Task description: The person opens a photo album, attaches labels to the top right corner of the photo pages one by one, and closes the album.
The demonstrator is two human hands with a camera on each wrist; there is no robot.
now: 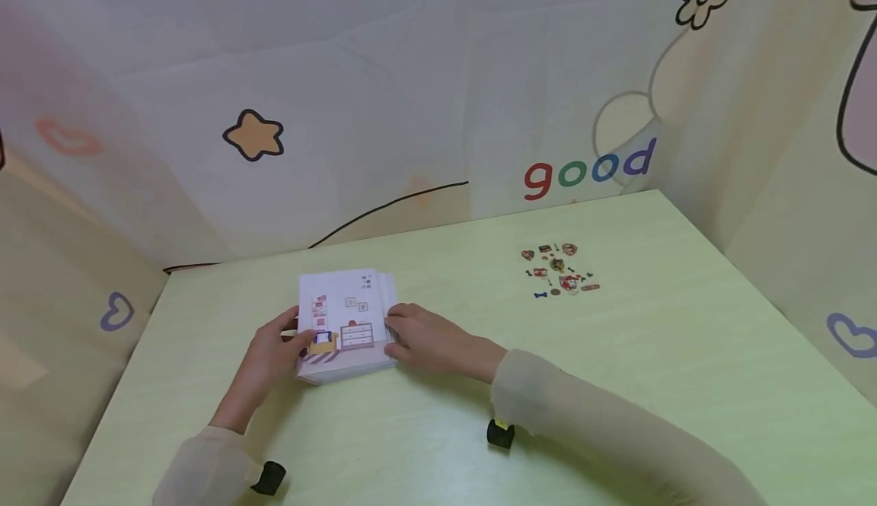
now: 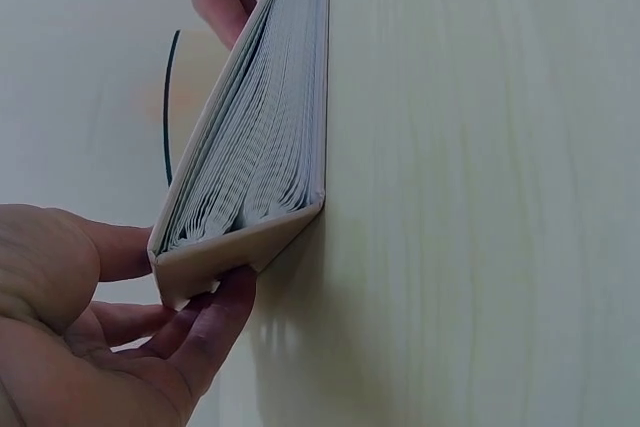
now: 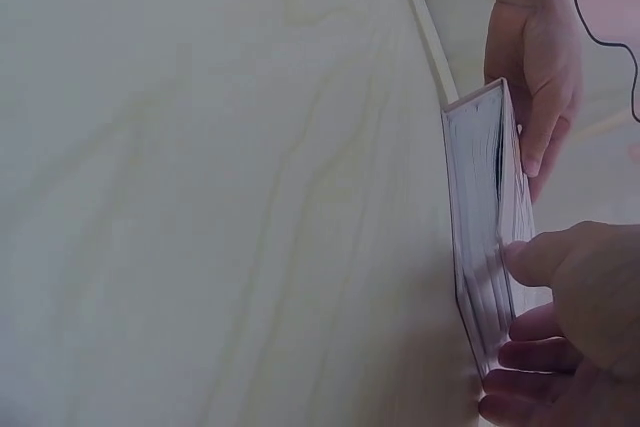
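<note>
A thick hardcover book (image 1: 346, 304) lies on the table, its white cover printed with a small room scene of furniture. Along its spine my left hand (image 1: 270, 350) grips it, thumb over the front cover and fingers against the spine (image 2: 225, 255). At the opposite edge my right hand (image 1: 428, 342) holds the book, thumb (image 3: 540, 257) by the upper cover's edge and fingers spread down the page side. The block of pages (image 2: 255, 117) shows between the covers, slightly fanned near the top. The cover rises at a slant from the pages on the spine side.
A clear sheet of small colourful stickers (image 1: 558, 270) lies flat at the back right of the pale green table (image 1: 438, 445). Behind stands a curtain (image 1: 384, 110) with printed stars, flowers and letters, which also closes off both sides.
</note>
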